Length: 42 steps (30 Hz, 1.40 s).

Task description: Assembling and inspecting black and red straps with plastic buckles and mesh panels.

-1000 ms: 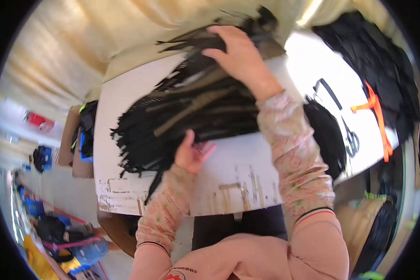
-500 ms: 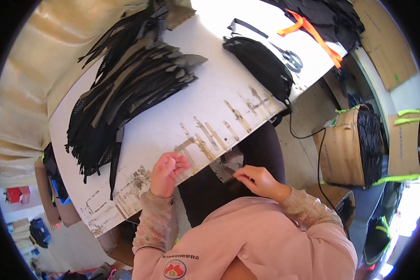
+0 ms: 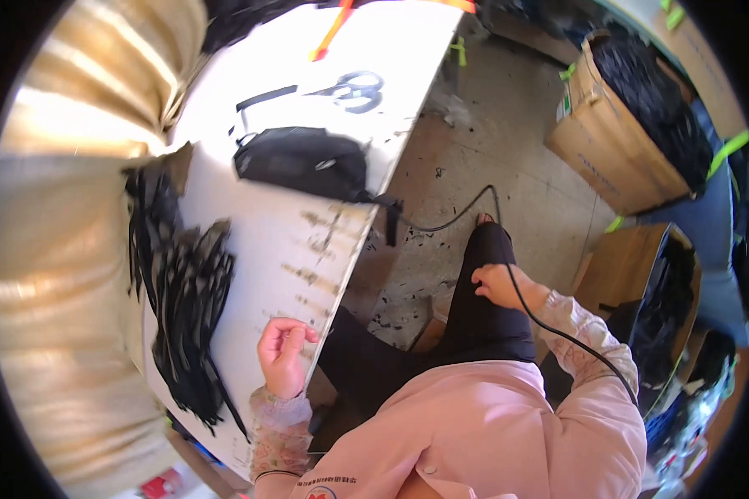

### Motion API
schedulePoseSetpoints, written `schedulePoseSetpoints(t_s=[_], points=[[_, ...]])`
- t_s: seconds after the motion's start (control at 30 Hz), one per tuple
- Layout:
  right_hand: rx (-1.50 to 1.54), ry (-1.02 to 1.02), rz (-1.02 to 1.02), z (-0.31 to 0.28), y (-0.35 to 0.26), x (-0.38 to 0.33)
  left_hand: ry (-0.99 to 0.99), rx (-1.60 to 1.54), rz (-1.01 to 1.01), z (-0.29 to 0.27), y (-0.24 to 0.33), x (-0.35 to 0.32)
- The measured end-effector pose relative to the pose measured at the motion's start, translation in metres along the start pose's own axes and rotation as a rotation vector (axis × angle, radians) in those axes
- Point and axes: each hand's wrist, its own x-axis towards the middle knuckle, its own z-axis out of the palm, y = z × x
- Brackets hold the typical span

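Note:
Over the near edge of the white table, my left hand (image 3: 283,353) is closed, its fingers curled and the thumb resting against them; nothing shows in it. My right hand (image 3: 503,287) is above my dark-trousered thigh, away from the table, with fingers bent together; whatever they hold, if anything, is hidden. Beyond my left hand lies a pile of black fabric strips (image 3: 190,308). A black pouch-like bag (image 3: 304,162) rests farther up the table, its strap end hanging over the edge. Scissors (image 3: 359,91) lie behind it.
An open cardboard box (image 3: 595,141) full of black pieces stands on the floor at the far right. Another box (image 3: 620,270) is beside my right arm. A black cable (image 3: 558,331) crosses that arm. Scraps litter the floor. An orange strap (image 3: 331,33) lies at the table's far end.
The view has swung right, so the table sits farther left. My right hand has moved right, away from the table edge; the dark flat piece at its fingertips no longer shows.

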Motion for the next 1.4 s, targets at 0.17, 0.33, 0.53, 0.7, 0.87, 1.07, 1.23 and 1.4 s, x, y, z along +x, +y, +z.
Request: schedulePoseSetpoints(t_s=[0.17,0.33,0.53,0.7,0.87,1.07,1.23,1.4], points=[[-0.041,0.063,0.123,-0.005,0.087,0.059,-0.244,0.399,0.109,0.084,0.071,0.111],[0.21,0.154,0.317,0.004,0.149,0.138,-0.509,0.647,0.137,0.206,0.091,0.242],[0.599,0.233,0.394,0.044,0.168,0.242,-0.792,1.289,0.506,0.306,0.018,0.337],[0.729,0.036,0.356,0.07,0.157,0.276,-0.814,1.661,0.695,0.307,-0.015,0.343],[0.838,0.074,0.241,0.081,0.153,0.278,-0.852,1.675,0.589,0.31,-0.014,0.343],[0.829,-0.088,0.379,0.092,0.163,0.273,-0.863,1.664,0.6,0.303,-0.014,0.344],[0.897,-0.057,0.511,0.113,0.192,0.241,-0.841,1.649,0.6,0.302,-0.017,0.344],[0.841,-0.088,0.609,0.123,0.197,0.229,-0.846,1.653,0.563,0.3,-0.009,0.346]])
